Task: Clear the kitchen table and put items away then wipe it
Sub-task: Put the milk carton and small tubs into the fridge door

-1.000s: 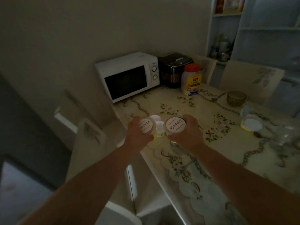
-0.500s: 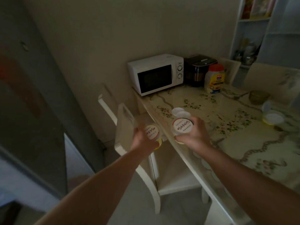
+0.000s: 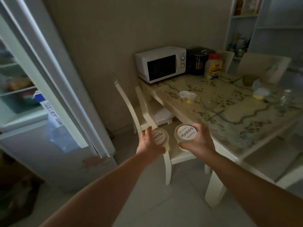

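Gripping one sealed yogurt cup each, left hand fingers are wrapping the left cup; right hand fingers are wrapping the right cup, both held off the desk edge.

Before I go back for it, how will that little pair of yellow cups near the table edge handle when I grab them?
The pair of small cups looks like thin plastic, so probably light and easy to dent under a squeeze. They seem joined side by side, so likely lift as one. Foil-like tops suggest they are sealed; grip the sides. They stand near the table edge, so a nudge could knock them off.
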`<move>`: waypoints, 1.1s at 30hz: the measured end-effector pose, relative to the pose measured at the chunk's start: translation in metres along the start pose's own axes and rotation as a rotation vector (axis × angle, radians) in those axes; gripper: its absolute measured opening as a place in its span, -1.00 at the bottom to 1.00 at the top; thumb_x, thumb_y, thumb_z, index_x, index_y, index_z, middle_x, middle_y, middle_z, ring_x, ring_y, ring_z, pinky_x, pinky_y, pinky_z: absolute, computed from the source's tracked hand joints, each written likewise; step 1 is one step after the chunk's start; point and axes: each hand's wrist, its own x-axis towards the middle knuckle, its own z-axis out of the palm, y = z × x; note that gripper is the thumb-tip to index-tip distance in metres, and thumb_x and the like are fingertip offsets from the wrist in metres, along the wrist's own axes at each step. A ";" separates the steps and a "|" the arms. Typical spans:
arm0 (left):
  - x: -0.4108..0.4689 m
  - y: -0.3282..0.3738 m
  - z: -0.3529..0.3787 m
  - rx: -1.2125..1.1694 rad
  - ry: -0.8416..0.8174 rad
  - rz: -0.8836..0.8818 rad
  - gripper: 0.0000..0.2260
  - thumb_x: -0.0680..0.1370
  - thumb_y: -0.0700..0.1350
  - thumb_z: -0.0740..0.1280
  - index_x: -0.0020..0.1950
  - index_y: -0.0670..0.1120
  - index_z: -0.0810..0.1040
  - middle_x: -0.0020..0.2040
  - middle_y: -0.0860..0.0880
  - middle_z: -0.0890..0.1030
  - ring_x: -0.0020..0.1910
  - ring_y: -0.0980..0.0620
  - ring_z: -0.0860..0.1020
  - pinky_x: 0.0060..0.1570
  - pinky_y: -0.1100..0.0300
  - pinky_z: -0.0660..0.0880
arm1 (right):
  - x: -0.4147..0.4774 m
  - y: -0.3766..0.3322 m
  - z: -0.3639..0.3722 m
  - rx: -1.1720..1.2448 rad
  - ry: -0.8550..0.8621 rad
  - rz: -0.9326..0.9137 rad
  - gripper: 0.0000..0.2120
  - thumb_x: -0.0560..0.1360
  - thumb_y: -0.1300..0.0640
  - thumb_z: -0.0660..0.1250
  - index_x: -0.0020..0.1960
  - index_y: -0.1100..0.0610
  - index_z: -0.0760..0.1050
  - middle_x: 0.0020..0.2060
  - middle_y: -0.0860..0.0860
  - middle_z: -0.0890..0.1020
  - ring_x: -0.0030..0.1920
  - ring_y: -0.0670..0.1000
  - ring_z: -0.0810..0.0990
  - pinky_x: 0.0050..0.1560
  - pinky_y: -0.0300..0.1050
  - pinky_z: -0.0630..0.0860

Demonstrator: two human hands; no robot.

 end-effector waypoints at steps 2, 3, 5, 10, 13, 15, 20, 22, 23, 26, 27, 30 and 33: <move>-0.022 -0.013 -0.007 -0.026 0.004 -0.008 -0.15 0.33 -0.17 0.50 0.52 0.01 0.13 0.32 -0.05 0.30 0.30 -0.06 0.37 0.24 0.10 0.42 | -0.023 -0.003 0.001 -0.023 -0.018 -0.003 -0.14 0.17 0.09 0.58 0.37 0.07 0.26 0.22 0.05 0.37 0.21 0.07 0.45 0.06 -0.18 0.38; -0.030 -0.019 -0.010 -0.034 0.014 -0.012 -0.16 0.32 -0.18 0.50 0.50 0.01 0.14 0.30 -0.05 0.31 0.28 -0.06 0.38 0.22 0.10 0.44 | -0.032 -0.004 0.001 -0.028 -0.024 0.002 -0.14 0.17 0.08 0.58 0.38 0.06 0.25 0.23 0.04 0.37 0.22 0.07 0.45 0.02 -0.20 0.33; -0.050 -0.030 -0.018 -0.038 0.031 -0.031 -0.17 0.32 -0.17 0.50 0.50 0.00 0.15 0.30 -0.06 0.32 0.27 -0.06 0.38 0.17 0.14 0.43 | -0.052 -0.009 0.002 -0.033 -0.029 0.001 -0.14 0.17 0.08 0.59 0.38 0.05 0.26 0.24 0.03 0.38 0.23 0.05 0.44 0.00 -0.22 0.28; -0.097 -0.057 -0.040 -0.069 0.113 -0.092 -0.16 0.31 -0.15 0.52 0.51 -0.04 0.19 0.33 -0.06 0.34 0.32 -0.07 0.38 0.20 0.15 0.37 | -0.099 -0.021 0.009 -0.014 -0.093 -0.085 -0.12 0.16 0.09 0.61 0.39 0.06 0.28 0.25 0.03 0.39 0.24 0.04 0.44 0.07 -0.23 0.32; -0.135 -0.073 -0.058 -0.098 0.194 -0.134 -0.18 0.29 -0.14 0.55 0.48 -0.04 0.26 0.32 -0.08 0.38 0.30 -0.08 0.41 0.20 0.14 0.38 | -0.128 -0.028 0.018 0.036 -0.147 -0.136 -0.13 0.15 0.09 0.61 0.37 0.05 0.30 0.21 0.00 0.41 0.21 0.01 0.45 0.04 -0.26 0.32; -0.163 -0.085 -0.072 -0.103 0.250 -0.172 -0.19 0.31 -0.13 0.55 0.49 -0.04 0.26 0.32 -0.08 0.38 0.30 -0.08 0.40 0.18 0.18 0.35 | -0.150 -0.033 0.029 0.069 -0.174 -0.149 -0.15 0.12 0.07 0.63 0.33 0.05 0.34 0.16 -0.04 0.44 0.16 -0.04 0.46 0.04 -0.24 0.36; -0.219 -0.119 -0.110 -0.092 0.329 -0.248 -0.18 0.33 -0.11 0.54 0.50 -0.04 0.23 0.34 -0.08 0.37 0.30 -0.06 0.40 0.17 0.19 0.35 | -0.204 -0.053 0.061 0.042 -0.240 -0.186 -0.06 0.00 -0.05 0.63 0.32 0.04 0.36 0.17 0.00 0.50 0.16 0.03 0.52 0.12 -0.02 0.53; -0.234 -0.132 -0.124 -0.093 0.351 -0.264 -0.20 0.32 -0.12 0.54 0.49 -0.04 0.24 0.34 -0.08 0.37 0.29 -0.06 0.41 0.16 0.21 0.35 | -0.220 -0.065 0.071 0.051 -0.267 -0.210 -0.06 0.02 -0.03 0.64 0.33 0.04 0.35 0.18 0.01 0.49 0.15 0.03 0.52 0.10 -0.06 0.52; -0.241 -0.141 -0.134 -0.092 0.365 -0.270 -0.20 0.32 -0.12 0.54 0.49 -0.04 0.24 0.34 -0.08 0.37 0.29 -0.06 0.41 0.15 0.23 0.34 | -0.229 -0.075 0.079 0.049 -0.289 -0.235 -0.06 0.06 -0.02 0.64 0.36 0.04 0.33 0.21 0.02 0.47 0.18 0.03 0.50 0.12 -0.09 0.50; -0.253 -0.166 -0.166 -0.082 0.399 -0.297 -0.18 0.32 -0.11 0.53 0.50 -0.05 0.22 0.35 -0.07 0.37 0.29 -0.05 0.41 0.11 0.26 0.32 | -0.243 -0.104 0.104 0.030 -0.323 -0.298 -0.05 0.13 0.02 0.64 0.42 0.09 0.28 0.28 0.04 0.41 0.28 0.05 0.42 0.21 -0.14 0.38; -0.253 -0.174 -0.177 -0.082 0.415 -0.302 -0.17 0.31 -0.11 0.53 0.50 -0.05 0.23 0.34 -0.07 0.37 0.28 -0.06 0.41 0.12 0.24 0.34 | -0.247 -0.115 0.112 0.029 -0.329 -0.310 -0.05 0.14 0.03 0.64 0.42 0.09 0.28 0.28 0.04 0.41 0.29 0.05 0.42 0.18 -0.18 0.36; -0.248 -0.210 -0.225 -0.081 0.469 -0.303 -0.18 0.30 -0.10 0.54 0.49 -0.06 0.24 0.32 -0.08 0.39 0.26 -0.07 0.43 0.14 0.17 0.41 | -0.255 -0.156 0.156 0.044 -0.316 -0.351 -0.06 0.10 0.01 0.65 0.39 0.09 0.30 0.24 0.04 0.42 0.25 0.06 0.45 0.11 -0.21 0.36; -0.240 -0.235 -0.267 -0.050 0.453 -0.298 -0.18 0.32 -0.08 0.53 0.50 -0.05 0.21 0.33 -0.09 0.38 0.28 -0.07 0.42 0.20 0.12 0.42 | -0.257 -0.191 0.192 0.065 -0.281 -0.359 -0.04 0.05 -0.03 0.65 0.36 0.09 0.34 0.21 0.04 0.45 0.22 0.05 0.47 0.14 -0.15 0.44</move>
